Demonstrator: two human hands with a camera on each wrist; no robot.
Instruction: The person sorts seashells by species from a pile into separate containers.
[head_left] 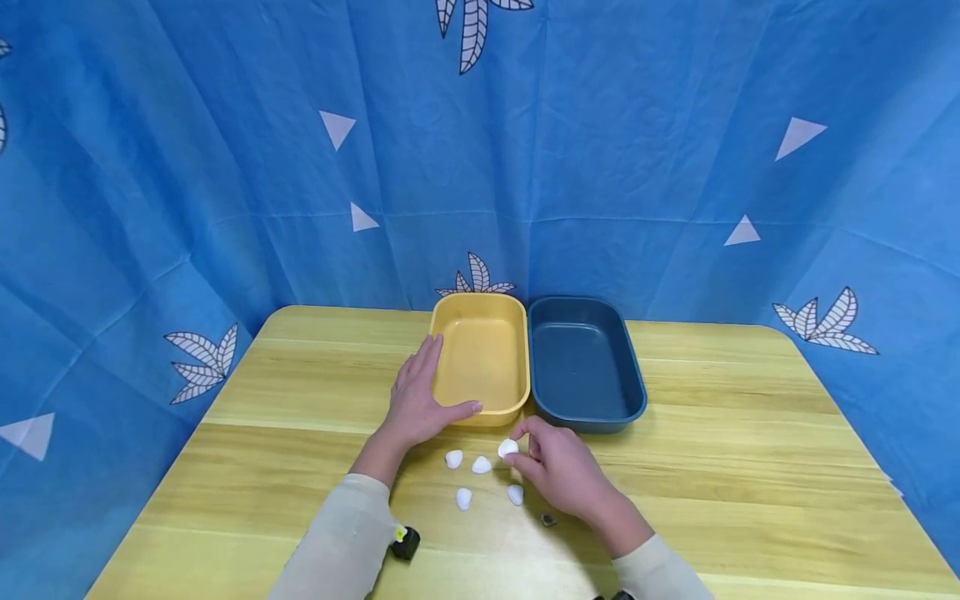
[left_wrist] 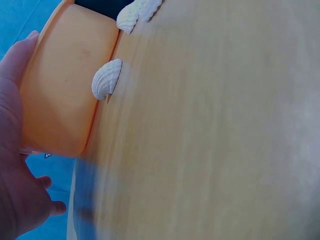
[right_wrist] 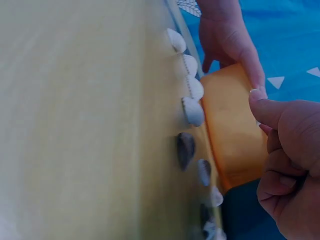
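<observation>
My right hand [head_left: 564,468] pinches a white seashell [head_left: 507,448] between thumb and index finger, just above the table in front of the trays. In the right wrist view the thumb hides most of that shell. My left hand [head_left: 414,407] rests on the near-left corner of a yellow tray [head_left: 480,414], fingers straight along its left side and thumb across the front rim. Several white shells lie between the hands, among them a ribbed one [left_wrist: 107,79]. A dark shell [head_left: 548,519] lies below the right hand; another view of dark shell [right_wrist: 185,150] shows in the right wrist view.
A dark blue tray [head_left: 588,423] stands right against the yellow one, near the table's back edge. Behind the wooden table [head_left: 750,467] hangs a blue patterned cloth [head_left: 637,150]. A black wrist device [head_left: 406,543] sits by the left sleeve.
</observation>
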